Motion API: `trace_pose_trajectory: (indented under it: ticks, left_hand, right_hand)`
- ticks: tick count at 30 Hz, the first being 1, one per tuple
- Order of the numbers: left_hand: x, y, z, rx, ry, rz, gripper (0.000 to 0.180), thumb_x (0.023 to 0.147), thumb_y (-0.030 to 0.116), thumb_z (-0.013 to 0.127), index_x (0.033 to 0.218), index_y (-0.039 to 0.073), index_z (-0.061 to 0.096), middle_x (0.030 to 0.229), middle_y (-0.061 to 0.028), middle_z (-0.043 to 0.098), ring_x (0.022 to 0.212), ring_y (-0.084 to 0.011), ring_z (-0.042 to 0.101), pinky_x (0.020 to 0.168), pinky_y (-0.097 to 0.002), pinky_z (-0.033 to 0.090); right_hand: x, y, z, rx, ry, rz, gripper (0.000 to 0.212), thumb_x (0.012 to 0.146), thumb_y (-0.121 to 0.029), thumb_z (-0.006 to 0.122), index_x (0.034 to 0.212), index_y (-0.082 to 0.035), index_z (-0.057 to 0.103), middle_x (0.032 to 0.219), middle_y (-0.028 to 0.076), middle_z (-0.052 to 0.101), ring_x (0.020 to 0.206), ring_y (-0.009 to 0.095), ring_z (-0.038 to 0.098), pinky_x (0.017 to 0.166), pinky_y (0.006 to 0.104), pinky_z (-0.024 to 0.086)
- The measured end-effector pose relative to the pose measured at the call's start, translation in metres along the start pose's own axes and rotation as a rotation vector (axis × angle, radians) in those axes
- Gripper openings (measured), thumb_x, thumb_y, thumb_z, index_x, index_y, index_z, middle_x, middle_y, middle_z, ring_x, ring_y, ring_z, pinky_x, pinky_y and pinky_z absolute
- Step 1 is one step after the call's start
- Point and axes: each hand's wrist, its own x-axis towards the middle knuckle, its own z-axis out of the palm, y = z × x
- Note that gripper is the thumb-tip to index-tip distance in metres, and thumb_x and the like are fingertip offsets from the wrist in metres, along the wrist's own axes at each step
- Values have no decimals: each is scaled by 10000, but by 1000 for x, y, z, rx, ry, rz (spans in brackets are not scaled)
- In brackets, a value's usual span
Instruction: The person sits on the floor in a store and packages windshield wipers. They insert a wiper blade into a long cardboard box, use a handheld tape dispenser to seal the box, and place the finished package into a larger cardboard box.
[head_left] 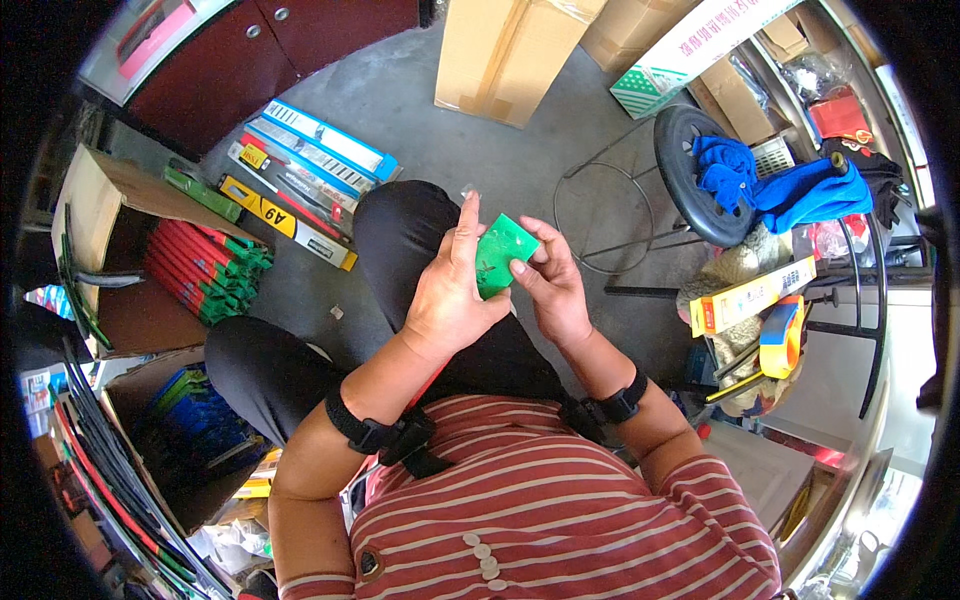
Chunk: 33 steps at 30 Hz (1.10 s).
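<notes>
A small flat green box [510, 246] with dark marks on its face is held up over my lap. My left hand [446, 292] grips its left edge, thumb along the bottom and the index finger stretched upward. Something small and clear shows by that fingertip, too small to name. My right hand [560, 292] pinches the right edge of the box between thumb and fingers. The fingers behind the box are hidden. Black straps with buckles circle both my forearms.
Long boxes [300, 190] lie on the floor ahead left, beside a carton [130, 190] of red-and-green packages. A tall cardboard box [512, 60] stands ahead. To the right is a round black stool [690, 165] with blue cloth. A yellow-and-white box [755, 295] rests near it.
</notes>
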Motion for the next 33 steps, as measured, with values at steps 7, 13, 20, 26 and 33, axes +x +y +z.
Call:
trace_pose_trajectory:
  ticks: [7,13,20,26,33]
  left_hand:
    - [-1,-3,-5,-10,-2,0,986,652,95,721,1434,0,129,1146,-207,563,1006,-362,600,855,-366,492]
    - [-7,-9,-1,125,4,90,1058,665,66,688,1430,-28,-37,1170,-286,538,996,-397,589,860,-386,489]
    - [-25,-24,17,387,2,186,984,685,64,675,1377,-138,4,1220,-346,417,1078,-439,501,939,-438,426]
    - [-59,-45,15,387,100,236,850,682,37,648,1337,-162,145,1232,-351,409,1126,-463,461,1007,-463,366]
    - [-131,-39,-40,328,-61,83,780,777,120,636,1355,-142,181,1334,-344,339,1226,-433,405,1037,-452,337]
  right_hand:
    - [3,-2,7,6,49,-11,447,861,63,554,1280,-35,434,1198,67,558,1105,135,512,962,288,397]
    - [9,12,19,4,88,57,429,899,14,522,1312,-15,410,1184,72,544,1061,148,523,960,286,387]
    - [4,27,13,-75,173,71,454,861,84,523,1291,-15,415,1136,77,543,1031,156,524,904,278,428]
    - [0,29,24,-84,154,56,453,855,93,503,1284,-24,416,1146,156,568,997,191,562,898,310,448]
    - [10,28,28,-30,103,73,459,864,85,498,1289,-59,401,1152,202,575,962,212,596,860,335,491]
